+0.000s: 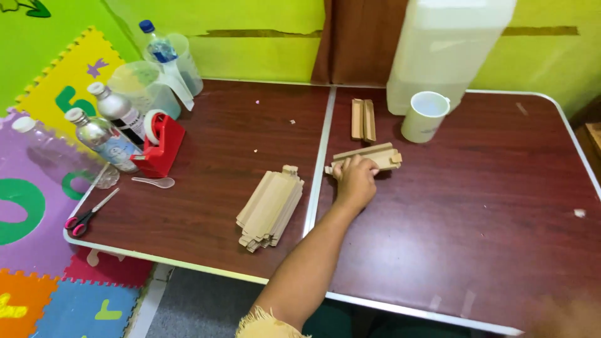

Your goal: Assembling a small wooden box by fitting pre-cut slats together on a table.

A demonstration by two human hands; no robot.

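Head view: the left hand (355,181) reaches across the folding table (476,238), fingers curled down on a small folded cardboard piece (369,156) just below the white cup (424,117), apparently steadying it. A stack of cardboard strips (270,208) lies lower left of the cup. The right hand is a blur at the frame's bottom corner; its state cannot be told.

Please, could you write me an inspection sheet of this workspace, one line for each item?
Surface: dark brown folding table with a metal seam down the middle.
Job's things: cardboard piece under the left hand; stack of cardboard strips; a smaller cardboard pair.
Clutter: red tape dispenser, scissors, plastic spoon, bottles, white cup, large translucent jug.
Grippers: left hand rests on the cardboard piece; only a blur at the bottom right corner, possibly the right hand.
Cables: nothing seen.
Surroundings: green wall, coloured foam floor mats.
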